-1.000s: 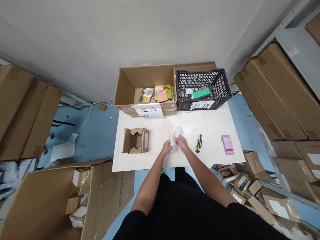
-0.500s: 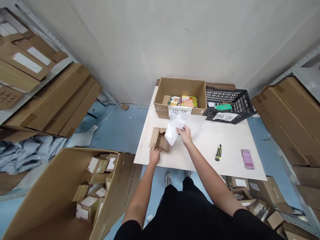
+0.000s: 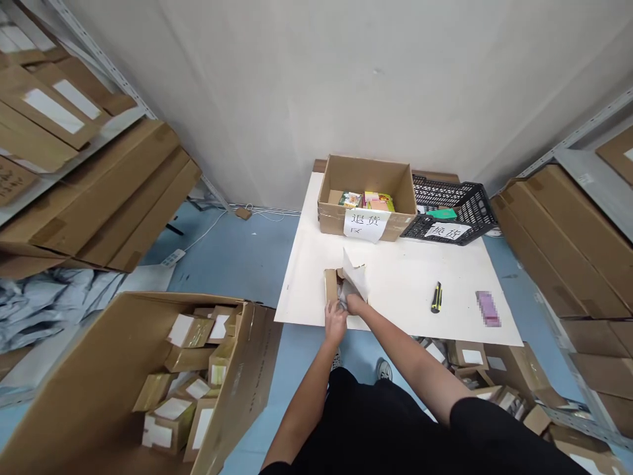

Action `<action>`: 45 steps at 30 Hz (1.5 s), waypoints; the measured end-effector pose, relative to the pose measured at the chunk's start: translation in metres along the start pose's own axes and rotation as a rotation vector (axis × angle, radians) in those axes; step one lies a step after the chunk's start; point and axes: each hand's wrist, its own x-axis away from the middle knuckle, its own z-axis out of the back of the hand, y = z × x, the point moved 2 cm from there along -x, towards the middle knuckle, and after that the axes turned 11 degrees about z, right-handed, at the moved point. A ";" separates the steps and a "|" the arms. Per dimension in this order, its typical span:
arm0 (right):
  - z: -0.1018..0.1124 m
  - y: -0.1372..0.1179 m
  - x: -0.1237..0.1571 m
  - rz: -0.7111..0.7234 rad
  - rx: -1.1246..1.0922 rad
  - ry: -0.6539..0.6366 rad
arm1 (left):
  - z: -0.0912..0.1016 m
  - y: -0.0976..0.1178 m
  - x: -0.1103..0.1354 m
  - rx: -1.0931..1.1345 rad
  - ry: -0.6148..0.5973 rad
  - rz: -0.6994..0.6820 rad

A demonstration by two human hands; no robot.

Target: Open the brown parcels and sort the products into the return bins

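Note:
A small open cardboard box (image 3: pixel 330 285) sits at the table's near edge, its flap raised on the left. My left hand (image 3: pixel 335 320) is closed on the box's near edge. Bunched into the box is a thin white plastic wrapping (image 3: pixel 357 277), with one corner sticking up above the rim. My right hand (image 3: pixel 355 305) is closed on this wrapping at the box's right side, its fingertips partly hidden. Whatever lies under the wrapping cannot be made out.
Behind stand a labelled cardboard box (image 3: pixel 331 221) with several colourful packs and a black crate (image 3: pixel 475 204). A utility knife (image 3: pixel 436 298) and a blurred purple item (image 3: pixel 488 309) lie on the table's right. A large carton (image 3: pixel 252 369) of parcels stands left, below the table.
My right hand has brought the white wrapping down from above the table into the small box. My left hand stays at the box, which appears farther right in view.

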 end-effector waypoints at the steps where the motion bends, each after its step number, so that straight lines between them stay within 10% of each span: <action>1: 0.005 -0.001 0.010 0.033 0.038 -0.041 | -0.001 0.002 0.000 -0.016 -0.004 -0.009; 7: 0.067 0.005 0.093 0.298 0.417 -0.009 | -0.012 0.043 -0.007 -0.024 -0.019 -0.097; 15: 0.208 0.076 0.210 -0.090 0.678 0.281 | -0.070 0.191 -0.002 -0.128 -0.187 -0.388; 23: 0.371 0.136 0.391 -0.506 0.727 0.706 | -0.213 0.416 0.030 -0.229 -0.444 -0.796; 33: 0.459 0.148 0.669 -1.107 0.771 1.101 | -0.384 0.638 0.216 -0.182 -0.872 -1.363; 39: 0.472 0.133 0.756 -1.409 0.830 1.311 | -0.412 0.679 0.283 -0.079 -0.896 -1.407; 45: 0.480 0.155 0.708 -1.154 0.781 1.193 | -0.394 0.645 0.231 -0.148 -0.740 -1.318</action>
